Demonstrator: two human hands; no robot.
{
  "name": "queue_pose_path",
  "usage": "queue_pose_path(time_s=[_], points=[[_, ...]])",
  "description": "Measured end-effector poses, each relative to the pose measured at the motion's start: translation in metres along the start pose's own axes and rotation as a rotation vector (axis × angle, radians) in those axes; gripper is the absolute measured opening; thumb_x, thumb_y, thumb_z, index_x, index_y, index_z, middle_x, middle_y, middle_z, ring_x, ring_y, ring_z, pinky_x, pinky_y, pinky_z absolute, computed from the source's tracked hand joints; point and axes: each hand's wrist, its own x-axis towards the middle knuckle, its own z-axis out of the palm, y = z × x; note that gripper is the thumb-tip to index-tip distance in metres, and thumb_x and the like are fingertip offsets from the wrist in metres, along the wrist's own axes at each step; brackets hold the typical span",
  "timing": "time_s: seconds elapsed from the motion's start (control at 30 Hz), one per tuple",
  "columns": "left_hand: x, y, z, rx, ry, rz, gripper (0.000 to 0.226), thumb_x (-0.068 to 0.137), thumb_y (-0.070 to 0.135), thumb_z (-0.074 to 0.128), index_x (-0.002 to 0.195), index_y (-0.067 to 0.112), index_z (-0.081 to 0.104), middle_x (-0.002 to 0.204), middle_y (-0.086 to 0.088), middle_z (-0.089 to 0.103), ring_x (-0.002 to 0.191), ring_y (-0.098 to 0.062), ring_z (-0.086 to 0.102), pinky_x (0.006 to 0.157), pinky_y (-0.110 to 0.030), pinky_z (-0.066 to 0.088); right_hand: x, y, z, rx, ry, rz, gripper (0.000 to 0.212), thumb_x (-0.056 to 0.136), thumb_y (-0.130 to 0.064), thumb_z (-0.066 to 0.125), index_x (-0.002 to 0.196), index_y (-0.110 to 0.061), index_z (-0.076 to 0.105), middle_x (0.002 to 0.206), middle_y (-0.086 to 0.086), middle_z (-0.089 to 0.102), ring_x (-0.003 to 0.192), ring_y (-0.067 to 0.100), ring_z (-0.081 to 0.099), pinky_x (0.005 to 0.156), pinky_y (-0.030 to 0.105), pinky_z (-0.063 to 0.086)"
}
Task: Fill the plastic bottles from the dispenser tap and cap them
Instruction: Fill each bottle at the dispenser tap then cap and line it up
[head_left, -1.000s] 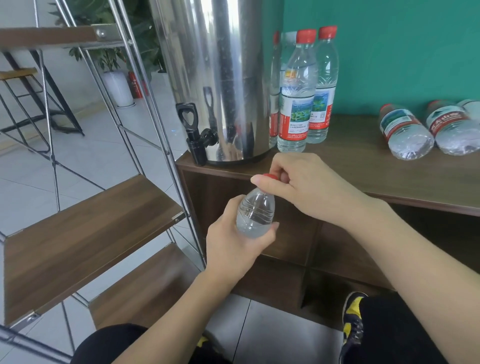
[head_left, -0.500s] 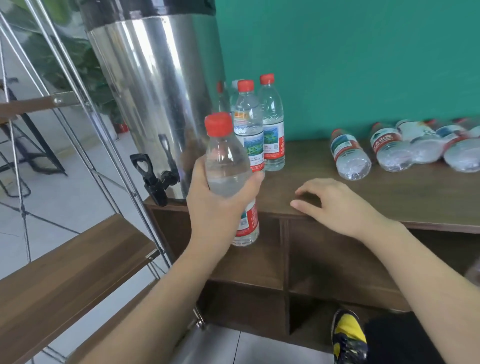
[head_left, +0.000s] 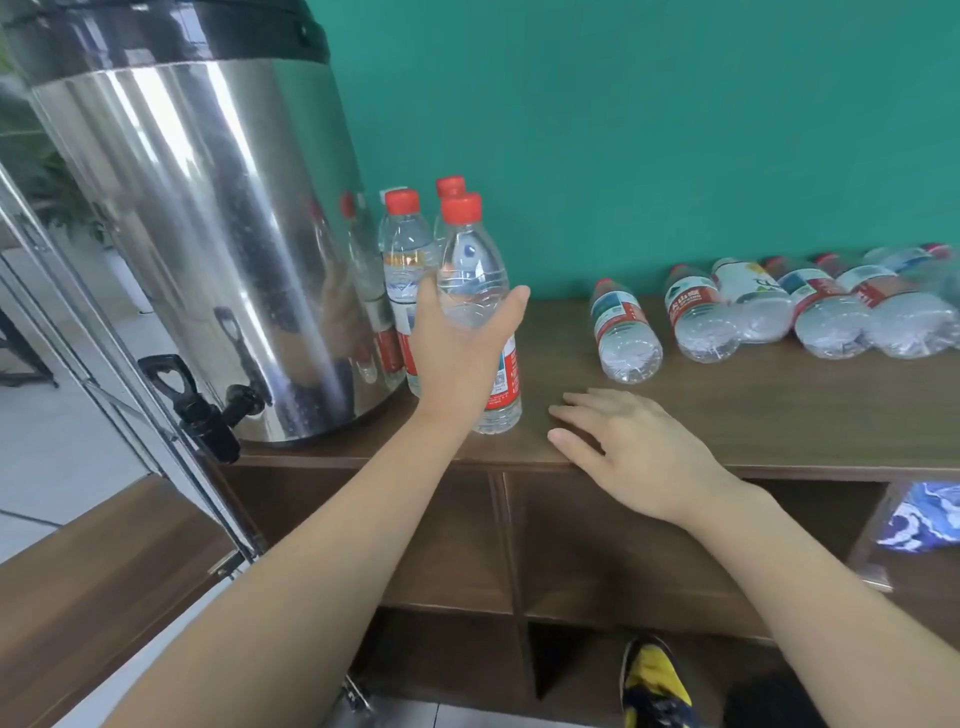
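Head view. Left hand (head_left: 457, 358) wrapped round capped bottle (head_left: 475, 291), grip from behind at mid-body, thumb on right side, fingers on left. Red cap (head_left: 460, 208) on. Bottle upright, base at or just above counter (head_left: 779, 415); contact not clear. Sits near front edge, just right of steel dispenser (head_left: 208, 234).

Two more capped upright bottles (head_left: 402, 249) directly behind held one, tight between it, dispenser wall and green wall (head_left: 675, 130). No slack on that side.

Black tap (head_left: 208, 410) pokes past counter's left front corner, overhanging lower wooden shelf (head_left: 93, 582). Metal rack post (head_left: 130, 395) runs diagonally close to tap handle.

Right hand (head_left: 634, 447) flat on counter at front edge, fingers straight and spread, gripping nothing. Narrow strip of bare counter between it and held bottle.

Row of bottles lying on their sides (head_left: 753, 312) along back right, bases toward camera, packed side by side toward far right, nearest one (head_left: 623, 332) a bit apart from rest. Open counter in front of row, right of right hand, to front edge.

Below counter: open cubby compartments (head_left: 597, 545), blue patterned item (head_left: 924, 519) in right one. Yellow-black shoe (head_left: 657, 686) at bottom.
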Motion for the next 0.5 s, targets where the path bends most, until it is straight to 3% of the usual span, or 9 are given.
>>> queue_pose_path(time_s=[0.13, 0.23, 0.4, 0.5], points=[[0.004, -0.003, 0.001, 0.008, -0.042, 0.009, 0.054, 0.080, 0.038, 0.085, 0.122, 0.028, 0.054, 0.104, 0.017, 0.070, 0.092, 0.003, 0.068, 0.082, -0.021, 0.055, 0.001, -0.001, 0.000, 0.016, 0.010, 0.009, 0.082, 0.090, -0.072, 0.007, 0.145, -0.032, 0.053, 0.153, -0.007, 0.049, 0.146, 0.017, 0.037, 0.120, 0.042, 0.029], [-0.001, -0.011, -0.008, 0.097, -0.107, 0.038, 0.061, 0.081, 0.038, 0.085, 0.128, 0.024, 0.049, 0.111, 0.019, 0.067, 0.098, 0.005, 0.066, 0.089, -0.022, 0.055, 0.001, -0.002, 0.001, 0.027, 0.009, 0.020, 0.079, 0.091, -0.073, 0.011, 0.142, -0.032, 0.056, 0.151, -0.007, 0.051, 0.144, 0.017, 0.039, 0.119, 0.042, 0.031], [-0.024, -0.038, -0.047, 0.286, -0.238, 0.187, 0.051, 0.089, 0.039, 0.077, 0.131, 0.037, 0.048, 0.124, 0.026, 0.063, 0.114, 0.010, 0.060, 0.098, -0.012, 0.047, 0.003, -0.009, -0.001, 0.098, 0.063, 0.040, 0.052, 0.099, -0.058, 0.045, 0.138, -0.025, 0.060, 0.140, -0.006, 0.060, 0.130, 0.018, 0.052, 0.111, 0.038, 0.039], [-0.038, -0.066, -0.079, 0.635, -0.211, 0.286, 0.047, 0.095, 0.053, 0.062, 0.134, 0.026, 0.059, 0.131, 0.011, 0.065, 0.121, -0.007, 0.060, 0.101, -0.029, 0.049, 0.011, -0.021, -0.001, 0.224, 0.091, 0.082, 0.061, 0.095, -0.061, 0.053, 0.143, -0.023, 0.052, 0.135, -0.005, 0.064, 0.113, 0.016, 0.061, 0.105, 0.038, 0.045]])
